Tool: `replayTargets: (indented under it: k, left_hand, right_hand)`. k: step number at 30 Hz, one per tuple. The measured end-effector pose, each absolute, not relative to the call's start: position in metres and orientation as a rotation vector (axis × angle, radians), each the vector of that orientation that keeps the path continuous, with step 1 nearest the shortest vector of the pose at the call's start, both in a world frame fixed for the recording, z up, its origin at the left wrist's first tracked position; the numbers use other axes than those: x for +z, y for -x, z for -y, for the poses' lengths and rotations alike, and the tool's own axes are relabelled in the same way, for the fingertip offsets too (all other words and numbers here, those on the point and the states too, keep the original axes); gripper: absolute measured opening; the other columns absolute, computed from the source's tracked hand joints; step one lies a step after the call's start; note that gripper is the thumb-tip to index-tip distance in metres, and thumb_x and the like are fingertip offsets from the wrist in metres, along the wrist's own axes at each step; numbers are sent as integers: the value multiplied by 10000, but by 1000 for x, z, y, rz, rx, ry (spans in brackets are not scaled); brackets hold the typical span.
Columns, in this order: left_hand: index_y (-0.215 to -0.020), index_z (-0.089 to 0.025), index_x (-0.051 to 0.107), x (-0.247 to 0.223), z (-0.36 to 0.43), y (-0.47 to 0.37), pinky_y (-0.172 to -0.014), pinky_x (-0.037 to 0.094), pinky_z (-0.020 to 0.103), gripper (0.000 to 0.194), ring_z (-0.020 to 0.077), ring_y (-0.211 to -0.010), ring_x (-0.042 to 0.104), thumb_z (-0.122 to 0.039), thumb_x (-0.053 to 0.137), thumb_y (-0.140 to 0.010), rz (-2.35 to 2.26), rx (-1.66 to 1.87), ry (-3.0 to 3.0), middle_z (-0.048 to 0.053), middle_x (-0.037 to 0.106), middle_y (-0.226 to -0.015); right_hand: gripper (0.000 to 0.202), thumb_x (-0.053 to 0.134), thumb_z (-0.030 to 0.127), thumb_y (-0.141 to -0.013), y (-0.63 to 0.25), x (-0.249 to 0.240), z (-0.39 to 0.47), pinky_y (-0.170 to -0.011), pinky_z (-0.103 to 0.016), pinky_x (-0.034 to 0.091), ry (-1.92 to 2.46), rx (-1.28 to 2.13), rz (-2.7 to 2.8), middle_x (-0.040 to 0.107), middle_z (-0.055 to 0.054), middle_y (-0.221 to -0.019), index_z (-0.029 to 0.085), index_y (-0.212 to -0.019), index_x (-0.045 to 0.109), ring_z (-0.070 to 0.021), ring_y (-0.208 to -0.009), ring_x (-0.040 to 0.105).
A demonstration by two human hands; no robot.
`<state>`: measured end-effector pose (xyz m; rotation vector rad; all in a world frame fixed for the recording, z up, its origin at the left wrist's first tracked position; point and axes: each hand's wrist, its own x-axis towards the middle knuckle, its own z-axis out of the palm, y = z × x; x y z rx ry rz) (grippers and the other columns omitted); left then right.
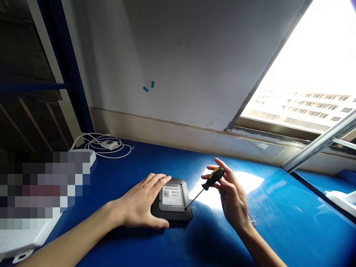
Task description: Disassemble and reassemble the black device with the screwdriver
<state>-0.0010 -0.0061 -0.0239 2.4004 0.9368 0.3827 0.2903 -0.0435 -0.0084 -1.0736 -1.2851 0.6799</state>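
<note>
A flat black box point(174, 209) with rounded corners lies on the blue tabletop, its white barcode label facing up. My left hand point(139, 204) is spread over its left side, with the thumb at the near edge and the fingers at the far edge. In my right hand point(233, 196), the fingers hold the black-and-yellow handle of a screwdriver point(213, 178). Its slanted shaft reaches down left, the tip meeting the box at the lower right corner of the label recess. Whatever is under the tip is too small to make out.
A coiled white cable with a white adapter point(109, 144) lies at the back left. White equipment point(36, 233), partly pixelated, stands at left. Small shiny pieces point(252, 218) lie behind my right wrist. A metal bar point(314, 144) slants along the right; beyond it sits a white object point(343, 200).
</note>
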Motion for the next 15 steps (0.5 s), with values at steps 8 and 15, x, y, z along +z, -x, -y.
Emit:
replayTargets:
  k: [8,15]
  left_hand:
    - [-1618,-311,266,-25,6,2,-1219,346,609,1126,405,-1501,335,-647,834,-705,-955,383,-2403,109,362,-1645]
    - [-1611,-268,301,-12,12,-5,-1230,323,622,1134,412,-1517,305,-622,853,-686,-981,314,-2350,143,350,-1648]
  right_hand:
    - [450,674,471,-944,-285,-5,46,-619,-340,638,1193,489,1336,646,13,-820,293,-1352,606,-171,-657,696]
    - [508,673,530,-933,-286,-6,45,-626,-344,634,1243,487,1261,601,22,-775,289,-1374,597,-179,-674,672]
